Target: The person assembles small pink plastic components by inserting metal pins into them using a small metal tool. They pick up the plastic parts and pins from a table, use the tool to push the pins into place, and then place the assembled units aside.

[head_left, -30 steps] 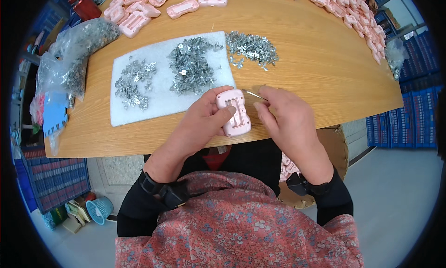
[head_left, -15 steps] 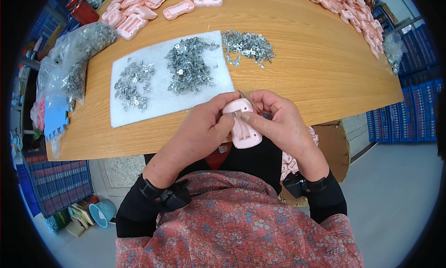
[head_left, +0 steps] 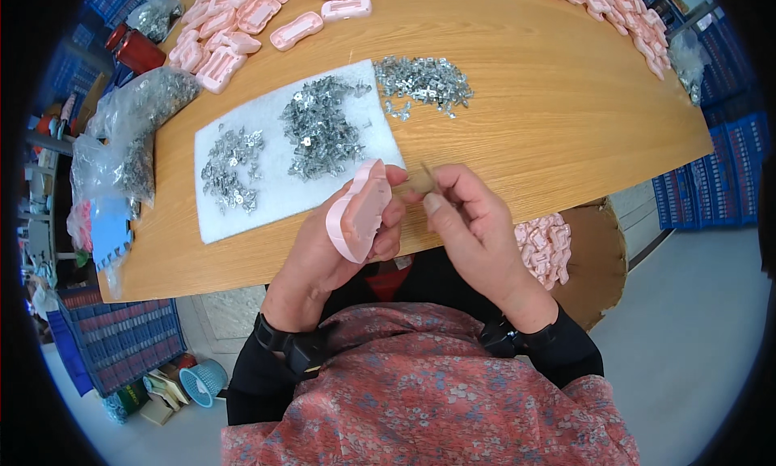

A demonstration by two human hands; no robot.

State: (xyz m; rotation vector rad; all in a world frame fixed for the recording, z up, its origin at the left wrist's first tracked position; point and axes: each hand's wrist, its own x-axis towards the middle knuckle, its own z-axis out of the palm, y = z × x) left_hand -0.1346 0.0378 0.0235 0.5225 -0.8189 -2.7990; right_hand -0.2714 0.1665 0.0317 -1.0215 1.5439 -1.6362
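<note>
We have turned the shell (head_left: 373,210) up on edge: its slotted back, which faced us, is out of view, and its hollow inside now shows, facing right. Our left hand (head_left: 311,244) now curls its fingertips round the inner rim. Our right hand (head_left: 475,231) has drawn off the shell, the blurred tool (head_left: 428,173) steeper. More of the box (head_left: 600,264) shows.

We hold the pink casing (head_left: 361,215) tilted in our left hand (head_left: 311,244), hollow side toward our right hand (head_left: 477,231), which pinches a thin tool (head_left: 428,173). On the worktop (head_left: 550,118), a white pad (head_left: 271,179) bears two heaps of metal parts (head_left: 322,130); a third heap (head_left: 426,82) lies beside it.
</note>
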